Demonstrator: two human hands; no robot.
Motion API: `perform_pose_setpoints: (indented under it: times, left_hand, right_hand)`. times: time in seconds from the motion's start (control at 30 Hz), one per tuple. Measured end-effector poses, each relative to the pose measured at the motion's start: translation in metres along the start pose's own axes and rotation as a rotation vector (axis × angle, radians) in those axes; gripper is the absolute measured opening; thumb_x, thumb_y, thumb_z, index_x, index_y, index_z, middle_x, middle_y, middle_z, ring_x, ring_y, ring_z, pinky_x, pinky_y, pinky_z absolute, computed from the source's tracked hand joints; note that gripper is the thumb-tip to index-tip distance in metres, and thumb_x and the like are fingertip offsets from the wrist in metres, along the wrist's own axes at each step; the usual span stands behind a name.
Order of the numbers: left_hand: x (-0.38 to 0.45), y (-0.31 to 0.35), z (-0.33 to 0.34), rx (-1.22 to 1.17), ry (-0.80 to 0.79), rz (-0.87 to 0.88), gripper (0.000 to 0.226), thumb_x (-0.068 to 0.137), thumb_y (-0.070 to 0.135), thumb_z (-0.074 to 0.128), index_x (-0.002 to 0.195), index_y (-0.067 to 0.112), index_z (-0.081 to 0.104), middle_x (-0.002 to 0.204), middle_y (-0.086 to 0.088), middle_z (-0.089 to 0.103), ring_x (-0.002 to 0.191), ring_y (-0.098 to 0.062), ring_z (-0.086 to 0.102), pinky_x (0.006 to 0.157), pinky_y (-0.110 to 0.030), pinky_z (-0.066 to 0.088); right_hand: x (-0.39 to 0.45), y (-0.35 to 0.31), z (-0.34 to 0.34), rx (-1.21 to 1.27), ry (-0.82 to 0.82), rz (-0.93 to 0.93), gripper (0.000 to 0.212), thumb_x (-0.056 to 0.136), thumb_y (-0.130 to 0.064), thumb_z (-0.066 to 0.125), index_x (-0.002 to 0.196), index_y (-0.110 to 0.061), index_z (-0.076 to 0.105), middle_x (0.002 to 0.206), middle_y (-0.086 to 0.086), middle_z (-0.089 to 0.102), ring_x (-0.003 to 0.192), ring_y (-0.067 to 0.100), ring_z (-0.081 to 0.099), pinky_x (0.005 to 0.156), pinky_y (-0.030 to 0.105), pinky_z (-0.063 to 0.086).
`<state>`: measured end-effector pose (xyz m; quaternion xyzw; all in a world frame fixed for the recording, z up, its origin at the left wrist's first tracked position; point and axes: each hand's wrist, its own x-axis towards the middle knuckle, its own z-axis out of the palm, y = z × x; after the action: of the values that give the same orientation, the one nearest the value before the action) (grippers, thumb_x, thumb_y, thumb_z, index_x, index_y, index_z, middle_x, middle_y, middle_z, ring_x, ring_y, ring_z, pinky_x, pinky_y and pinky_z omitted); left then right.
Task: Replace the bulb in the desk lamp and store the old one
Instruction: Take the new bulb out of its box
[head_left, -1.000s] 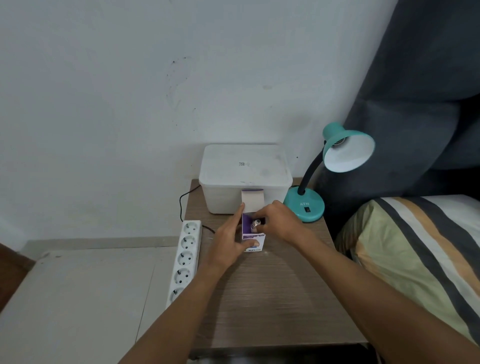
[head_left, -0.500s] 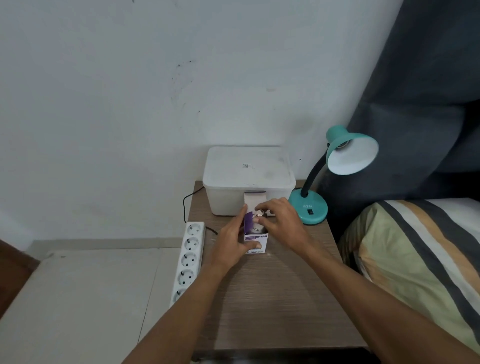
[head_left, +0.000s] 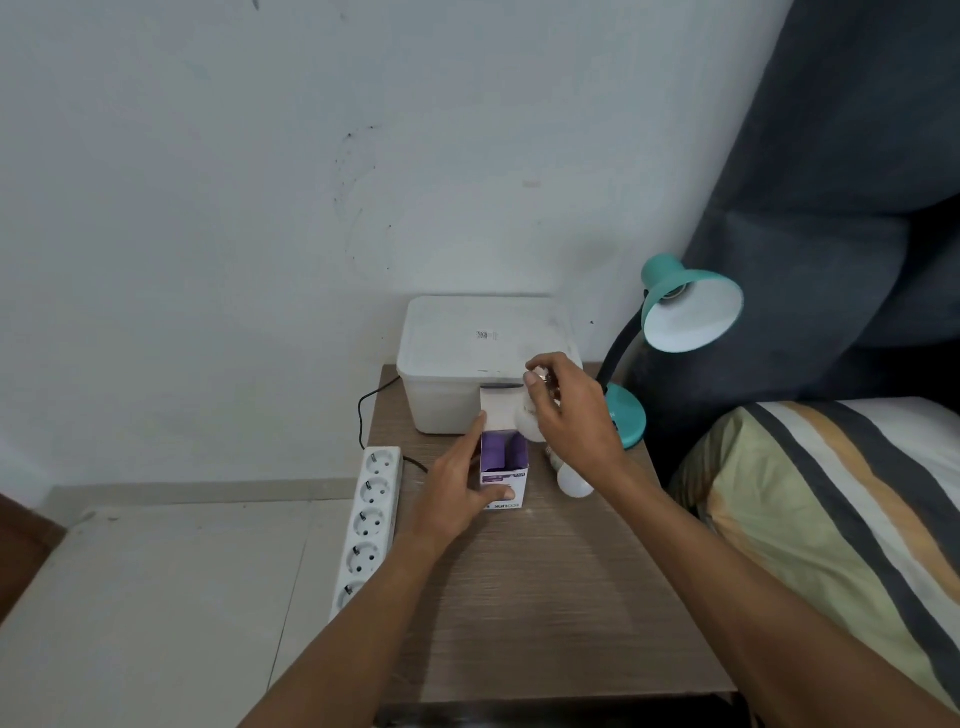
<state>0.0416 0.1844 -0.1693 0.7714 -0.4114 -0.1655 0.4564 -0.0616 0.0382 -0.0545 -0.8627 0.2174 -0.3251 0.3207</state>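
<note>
A small purple-and-white bulb box (head_left: 504, 470) stands on the wooden bedside table (head_left: 545, 597) with its top flap open and its inside showing purple. My left hand (head_left: 460, 491) grips the box from the left, thumb across its front. Just above the box my right hand (head_left: 569, 410) holds a white bulb (head_left: 529, 421) by its metal base, glass end down. A second white bulb (head_left: 571, 480) lies on the table right of the box, partly under my right wrist. The teal desk lamp (head_left: 685, 306) stands at the table's back right, with no bulb visible in its shade.
A white lidded plastic bin (head_left: 483, 343) sits against the wall behind the box. A white power strip (head_left: 370, 514) lies along the table's left edge with a black cable. A striped bed (head_left: 841, 519) borders the right side, with a dark curtain (head_left: 831, 156) behind the lamp.
My right hand has lifted the white bulb up out of the box; the box's purple inside now shows. My left hand still steadies the box.
</note>
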Motion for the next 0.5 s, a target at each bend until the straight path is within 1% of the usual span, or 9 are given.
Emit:
perform_pose_setpoints:
  times: [0.07, 0.13, 0.2, 0.23, 0.3, 0.37, 0.4, 0.47, 0.5]
  left_hand:
    - [0.0, 0.001, 0.0, -0.004, 0.002, -0.002, 0.115, 0.069, 0.026, 0.094, 0.161, 0.03, 0.025, 0.138, -0.001, 0.062, 0.12, -0.011, 0.061, 0.104, -0.031, 0.051]
    - [0.0, 0.001, 0.001, -0.005, 0.008, -0.003, 0.116, 0.07, 0.027, 0.094, 0.161, 0.033, 0.022, 0.137, 0.0, 0.062, 0.119, -0.01, 0.062, 0.102, -0.031, 0.052]
    - [0.0, 0.001, 0.001, -0.002, 0.01, -0.013, 0.119, 0.07, 0.028, 0.094, 0.161, 0.035, 0.018, 0.137, 0.0, 0.063, 0.119, -0.01, 0.062, 0.102, -0.032, 0.053]
    - [0.0, 0.0, 0.001, -0.007, 0.008, -0.018, 0.121, 0.07, 0.028, 0.094, 0.162, 0.035, 0.016, 0.136, 0.001, 0.063, 0.12, -0.01, 0.062, 0.102, -0.032, 0.053]
    - [0.0, -0.001, 0.001, -0.023, 0.002, -0.026, 0.124, 0.069, 0.027, 0.094, 0.162, 0.035, 0.012, 0.137, 0.0, 0.064, 0.121, -0.011, 0.063, 0.103, -0.033, 0.053]
    - [0.0, -0.002, 0.001, -0.01, 0.007, -0.024, 0.124, 0.07, 0.028, 0.094, 0.163, 0.03, 0.012, 0.137, -0.002, 0.064, 0.121, -0.011, 0.062, 0.103, -0.031, 0.052]
    - [0.0, -0.003, 0.002, -0.002, 0.013, -0.022, 0.123, 0.07, 0.029, 0.094, 0.163, 0.028, 0.013, 0.137, -0.003, 0.064, 0.121, -0.011, 0.062, 0.103, -0.031, 0.052]
    - [0.0, -0.002, 0.003, -0.006, 0.016, -0.015, 0.122, 0.07, 0.03, 0.094, 0.162, 0.026, 0.015, 0.137, -0.004, 0.064, 0.121, -0.014, 0.063, 0.104, -0.035, 0.052]
    - [0.0, -0.003, 0.003, -0.002, 0.019, -0.01, 0.121, 0.07, 0.029, 0.094, 0.162, 0.027, 0.016, 0.136, -0.004, 0.064, 0.121, -0.015, 0.063, 0.103, -0.037, 0.053]
  right_hand:
    - [-0.003, 0.005, 0.004, -0.008, -0.004, 0.098, 0.019, 0.102, -0.022, 0.046, 0.108, -0.014, 0.062, 0.097, -0.005, 0.063, 0.087, 0.008, 0.058, 0.073, 0.022, 0.045]
    - [-0.007, 0.013, 0.01, 0.012, -0.021, 0.228, 0.02, 0.1, -0.017, 0.044, 0.101, -0.016, 0.064, 0.094, -0.005, 0.063, 0.084, 0.008, 0.057, 0.069, 0.019, 0.041]
    - [-0.008, 0.022, 0.017, 0.042, -0.041, 0.37, 0.017, 0.098, -0.019, 0.049, 0.098, -0.017, 0.066, 0.091, -0.004, 0.066, 0.078, 0.006, 0.06, 0.063, 0.017, 0.041]
    - [-0.007, 0.026, 0.019, 0.06, -0.046, 0.426, 0.016, 0.098, -0.023, 0.054, 0.099, -0.015, 0.067, 0.09, -0.002, 0.068, 0.075, 0.005, 0.061, 0.061, 0.015, 0.043]
    - [-0.006, 0.03, 0.023, 0.162, -0.054, 0.481, 0.021, 0.097, -0.028, 0.06, 0.106, -0.012, 0.07, 0.087, 0.001, 0.072, 0.068, 0.005, 0.066, 0.059, 0.015, 0.05]
    - [-0.006, 0.029, 0.024, 0.296, -0.072, 0.495, 0.021, 0.098, -0.028, 0.06, 0.106, -0.012, 0.071, 0.079, 0.004, 0.072, 0.064, 0.008, 0.067, 0.057, 0.015, 0.051]
    - [-0.007, 0.028, 0.024, 0.35, -0.082, 0.492, 0.021, 0.098, -0.029, 0.06, 0.103, -0.012, 0.072, 0.077, 0.006, 0.072, 0.062, 0.01, 0.066, 0.057, 0.019, 0.052]
    - [-0.007, 0.027, 0.024, 0.456, -0.091, 0.516, 0.024, 0.097, -0.031, 0.06, 0.096, -0.012, 0.073, 0.077, 0.01, 0.073, 0.058, 0.018, 0.065, 0.061, 0.035, 0.057]
    - [-0.008, 0.027, 0.024, 0.501, -0.091, 0.529, 0.023, 0.097, -0.03, 0.061, 0.094, -0.011, 0.074, 0.078, 0.011, 0.073, 0.058, 0.021, 0.064, 0.063, 0.041, 0.058]
